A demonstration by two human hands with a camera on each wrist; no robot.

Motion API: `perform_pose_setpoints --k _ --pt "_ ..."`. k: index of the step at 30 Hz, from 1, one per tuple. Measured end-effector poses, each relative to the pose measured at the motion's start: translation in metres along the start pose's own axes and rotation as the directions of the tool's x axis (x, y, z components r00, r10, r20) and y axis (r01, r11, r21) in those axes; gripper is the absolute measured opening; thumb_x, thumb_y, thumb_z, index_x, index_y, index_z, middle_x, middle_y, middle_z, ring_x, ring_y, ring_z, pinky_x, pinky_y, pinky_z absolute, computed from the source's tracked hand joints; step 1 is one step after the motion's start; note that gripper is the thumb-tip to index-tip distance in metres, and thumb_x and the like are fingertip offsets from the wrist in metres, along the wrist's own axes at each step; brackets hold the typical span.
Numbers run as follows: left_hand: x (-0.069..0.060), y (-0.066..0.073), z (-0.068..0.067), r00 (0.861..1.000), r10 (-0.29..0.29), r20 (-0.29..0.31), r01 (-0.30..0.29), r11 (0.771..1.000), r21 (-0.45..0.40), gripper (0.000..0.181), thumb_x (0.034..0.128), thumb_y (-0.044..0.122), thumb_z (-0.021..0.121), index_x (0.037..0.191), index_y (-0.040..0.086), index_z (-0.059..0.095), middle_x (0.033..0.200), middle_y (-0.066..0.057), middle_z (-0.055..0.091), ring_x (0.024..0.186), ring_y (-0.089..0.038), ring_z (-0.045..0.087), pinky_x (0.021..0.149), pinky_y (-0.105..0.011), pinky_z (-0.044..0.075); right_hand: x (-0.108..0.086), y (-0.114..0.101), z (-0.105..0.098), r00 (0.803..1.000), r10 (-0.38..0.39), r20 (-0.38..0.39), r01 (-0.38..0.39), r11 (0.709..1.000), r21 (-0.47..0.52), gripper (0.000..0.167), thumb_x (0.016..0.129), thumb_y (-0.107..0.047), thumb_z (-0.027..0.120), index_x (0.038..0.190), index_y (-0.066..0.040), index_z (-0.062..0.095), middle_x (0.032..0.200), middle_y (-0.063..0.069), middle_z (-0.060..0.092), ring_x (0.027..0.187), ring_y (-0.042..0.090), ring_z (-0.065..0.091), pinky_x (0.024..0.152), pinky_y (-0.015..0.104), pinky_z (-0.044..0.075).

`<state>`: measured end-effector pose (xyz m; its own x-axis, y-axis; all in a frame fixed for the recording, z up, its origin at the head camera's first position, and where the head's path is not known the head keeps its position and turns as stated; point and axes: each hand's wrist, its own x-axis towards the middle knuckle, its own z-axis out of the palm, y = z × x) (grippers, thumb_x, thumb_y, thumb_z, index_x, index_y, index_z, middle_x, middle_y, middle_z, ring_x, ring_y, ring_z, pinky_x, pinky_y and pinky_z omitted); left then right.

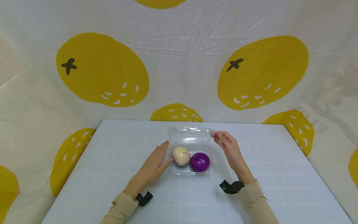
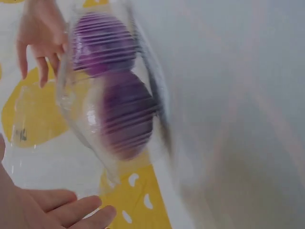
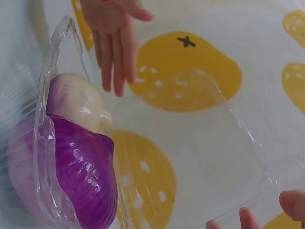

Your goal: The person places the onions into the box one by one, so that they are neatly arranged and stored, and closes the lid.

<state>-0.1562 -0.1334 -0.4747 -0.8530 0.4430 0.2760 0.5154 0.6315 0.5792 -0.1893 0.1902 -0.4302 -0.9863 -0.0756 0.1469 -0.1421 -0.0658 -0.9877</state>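
A clear plastic clamshell box [image 1: 191, 173] lies with its hinged lid [image 1: 190, 135] raised at the far side. Inside, a cream-and-purple turnip [image 1: 181, 156] sits at the left, touching a glossy purple onion [image 1: 199, 162] at the right. My right hand [image 1: 230, 149] pinches the lid's right corner between thumb and fingertips; the lid's edge also shows by these fingers in the right wrist view. My left hand [image 1: 154, 163] is beside the box's left wall with its fingers extended, holding nothing. Whether its thumb touches the wall is unclear.
The box is on a white table [image 1: 112, 186] with a faint grid, towards its back edge. Behind the table hangs a pale cloth [image 1: 181, 68] with large yellow fruit prints. Each wrist wears a black strap [image 1: 231, 187].
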Motion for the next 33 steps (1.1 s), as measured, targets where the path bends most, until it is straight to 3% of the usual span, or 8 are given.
perform_pose_setpoints --k 3,6,10,14,18,21,26,33 --pt "0.0 0.005 -0.005 0.999 -0.041 -0.031 0.035 0.983 -0.181 0.063 0.1062 0.03 0.045 0.158 0.006 0.019 0.162 -0.01 0.026 0.148 -0.028 0.025 0.119 -0.05 0.02 -0.004 -0.003 0.0 1.0 0.004 0.008 -0.003 0.999 -0.04 0.049 0.105 -0.029 0.05 0.123 0.016 0.05 0.118 0.007 0.062 0.118 0.026 0.057 0.107 0.035 0.044" --pt "0.001 0.011 -0.01 0.996 -0.081 -0.048 0.06 0.936 -0.346 0.059 0.1078 0.027 0.041 0.16 0.013 0.017 0.162 -0.008 0.027 0.147 -0.027 0.028 0.116 -0.055 0.024 -0.008 -0.004 -0.002 1.0 0.003 0.016 -0.002 0.997 -0.074 0.045 0.105 -0.026 0.05 0.122 0.015 0.052 0.116 0.004 0.063 0.116 0.02 0.059 0.106 0.035 0.045" --pt "0.001 0.019 -0.014 0.995 -0.091 -0.049 0.058 0.884 -0.465 0.053 0.1093 0.028 0.035 0.159 0.013 0.022 0.161 -0.008 0.03 0.145 -0.027 0.032 0.115 -0.055 0.026 -0.016 -0.003 -0.003 0.999 0.021 0.024 -0.017 0.991 -0.13 0.041 0.105 -0.025 0.05 0.122 0.013 0.055 0.12 0.005 0.063 0.114 0.013 0.058 0.103 0.031 0.046" --pt "-0.004 0.023 -0.015 0.993 -0.11 -0.033 0.077 0.852 -0.518 0.05 0.1096 0.023 0.033 0.157 0.009 0.027 0.159 -0.008 0.034 0.145 -0.027 0.033 0.115 -0.051 0.027 -0.024 -0.003 -0.004 0.997 0.072 0.043 -0.062 0.979 -0.196 0.042 0.106 -0.028 0.049 0.124 0.009 0.055 0.134 0.014 0.056 0.117 0.012 0.056 0.1 0.023 0.047" --pt "-0.01 0.027 -0.016 0.988 -0.155 -0.008 0.126 0.835 -0.536 0.047 0.1096 0.022 0.032 0.155 0.007 0.032 0.156 -0.012 0.038 0.144 -0.03 0.034 0.115 -0.053 0.028 -0.03 -0.001 -0.005 0.99 0.131 0.055 -0.115 0.966 -0.23 0.042 0.105 -0.029 0.05 0.126 0.007 0.054 0.141 0.02 0.051 0.121 0.018 0.054 0.099 0.02 0.046" --pt "-0.015 0.029 -0.016 0.98 -0.197 0.008 0.17 0.826 -0.537 0.046 0.1093 0.023 0.033 0.152 0.007 0.037 0.153 -0.016 0.041 0.141 -0.032 0.037 0.114 -0.056 0.029 -0.035 0.001 -0.004 0.985 0.167 0.042 -0.153 0.96 -0.236 0.041 0.104 -0.028 0.052 0.124 0.008 0.053 0.143 0.019 0.05 0.125 0.025 0.052 0.099 0.021 0.045" --pt "-0.023 0.03 -0.013 0.965 -0.262 0.029 0.232 0.79 -0.568 0.044 0.1091 0.024 0.035 0.148 0.006 0.043 0.149 -0.016 0.046 0.136 -0.036 0.043 0.113 -0.06 0.028 -0.044 0.008 -0.001 0.981 0.194 0.023 -0.183 0.955 -0.235 0.036 0.103 -0.024 0.055 0.118 0.009 0.054 0.142 0.02 0.05 0.124 0.031 0.052 0.099 0.026 0.045" --pt "-0.028 0.03 -0.003 0.938 -0.343 0.055 0.302 0.726 -0.618 0.04 0.1075 0.026 0.042 0.142 0.006 0.05 0.143 -0.014 0.052 0.129 -0.035 0.05 0.111 -0.063 0.028 -0.054 0.021 -0.003 0.983 0.181 0.032 -0.171 0.963 -0.21 0.027 0.1 -0.014 0.059 0.114 0.009 0.058 0.138 0.025 0.052 0.11 0.02 0.061 0.091 0.02 0.05"
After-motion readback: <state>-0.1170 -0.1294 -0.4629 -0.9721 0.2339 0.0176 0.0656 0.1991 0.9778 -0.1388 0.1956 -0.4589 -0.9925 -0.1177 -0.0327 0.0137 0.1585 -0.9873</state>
